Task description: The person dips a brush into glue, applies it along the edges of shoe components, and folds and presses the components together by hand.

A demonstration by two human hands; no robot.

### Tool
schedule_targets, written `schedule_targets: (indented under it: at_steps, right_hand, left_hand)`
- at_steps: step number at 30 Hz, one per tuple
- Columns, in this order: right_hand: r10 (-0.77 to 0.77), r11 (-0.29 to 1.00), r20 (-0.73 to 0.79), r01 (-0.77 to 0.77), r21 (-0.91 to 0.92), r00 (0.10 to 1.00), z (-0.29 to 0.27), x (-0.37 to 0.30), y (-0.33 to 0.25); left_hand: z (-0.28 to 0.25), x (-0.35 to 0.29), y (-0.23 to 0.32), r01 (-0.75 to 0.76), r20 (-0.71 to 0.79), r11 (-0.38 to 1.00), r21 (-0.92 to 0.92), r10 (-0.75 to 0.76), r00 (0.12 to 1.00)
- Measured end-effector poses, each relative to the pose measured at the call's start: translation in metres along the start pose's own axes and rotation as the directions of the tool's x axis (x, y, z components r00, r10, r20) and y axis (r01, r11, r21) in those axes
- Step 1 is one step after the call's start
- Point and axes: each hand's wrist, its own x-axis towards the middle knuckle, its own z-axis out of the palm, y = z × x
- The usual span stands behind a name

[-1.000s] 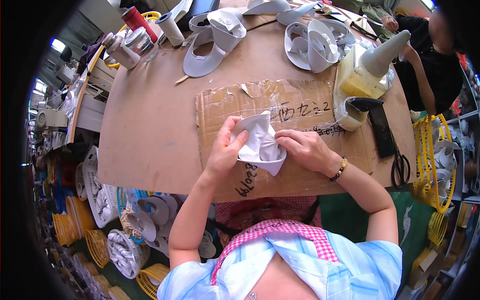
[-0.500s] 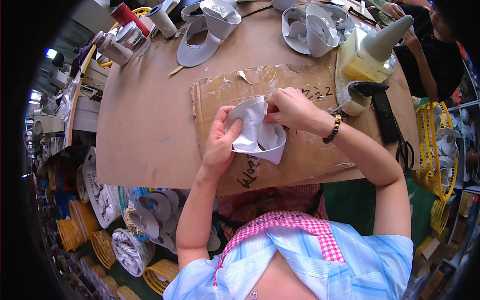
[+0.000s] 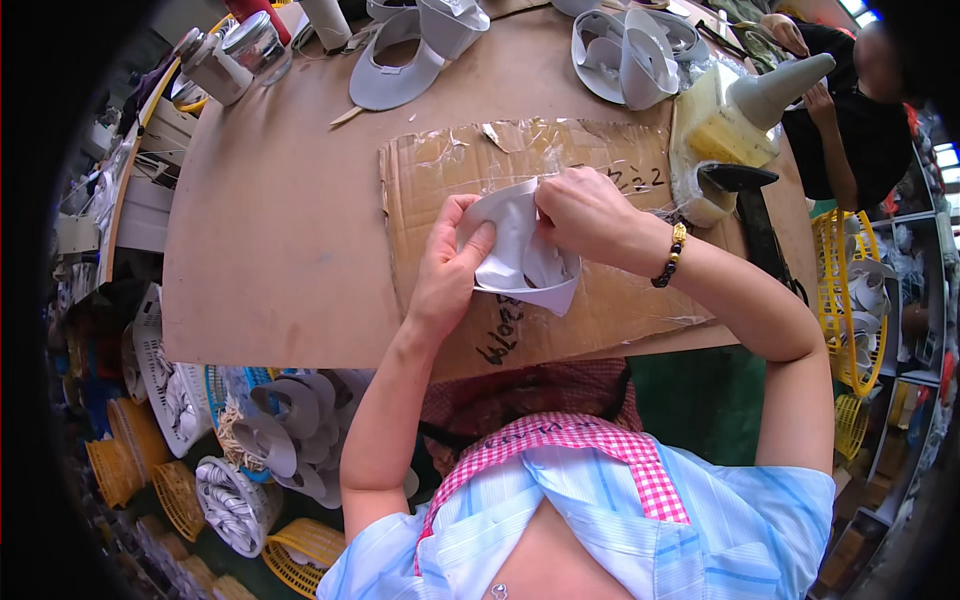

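Observation:
Both hands hold a white piece that looks like a shoe upper [image 3: 510, 240], with a smooth curved wall and an opening in its lower right part. My left hand [image 3: 452, 255] grips its left side, thumb pressed on the inner face and fingers behind. At its upper right edge, my right hand [image 3: 590, 218] is closed in a pinch; its fingertips are partly hidden. The piece is held over a worn cardboard sheet [image 3: 430, 300] with torn tape and dark handwriting.
Similar pale pieces [image 3: 395, 85] [image 3: 640, 70] stand at the table's far side. A yellow block-like container with a grey cone [image 3: 730, 110] sits at right, near a black-handled tool [image 3: 735, 178]. Jars [image 3: 255, 48] stand far left. Filled baskets [image 3: 235, 505] flank the table. Another person [image 3: 850, 110] is far right.
The view has shifted slightly. The white piece is tilted a little differently, and my right hand stays pinched at its edge. My left hand keeps the same grip.

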Motion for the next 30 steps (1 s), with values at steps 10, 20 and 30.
schedule_targets:
  at_steps: [10, 20, 30]
  right_hand:
    - [0.011, 0.994, -0.174, 0.008, 0.106, 0.985, 0.001, -0.022, -0.008]
    - [0.107, 0.993, -0.125, -0.100, 0.059, 0.986, -0.003, -0.009, -0.009]
    - [0.140, 0.887, -0.108, -0.076, 0.456, 0.984, -0.011, -0.019, -0.013]
  left_hand:
    - [-0.003, 0.001, -0.004, 0.031, 0.003, 0.989, -0.144, -0.031, 1.000]
    - [-0.003, 0.002, -0.007, 0.025, -0.015, 0.973, -0.230, -0.029, 0.999]
    - [-0.003, 0.000, -0.005, 0.018, -0.037, 0.985, -0.171, -0.025, 0.999]
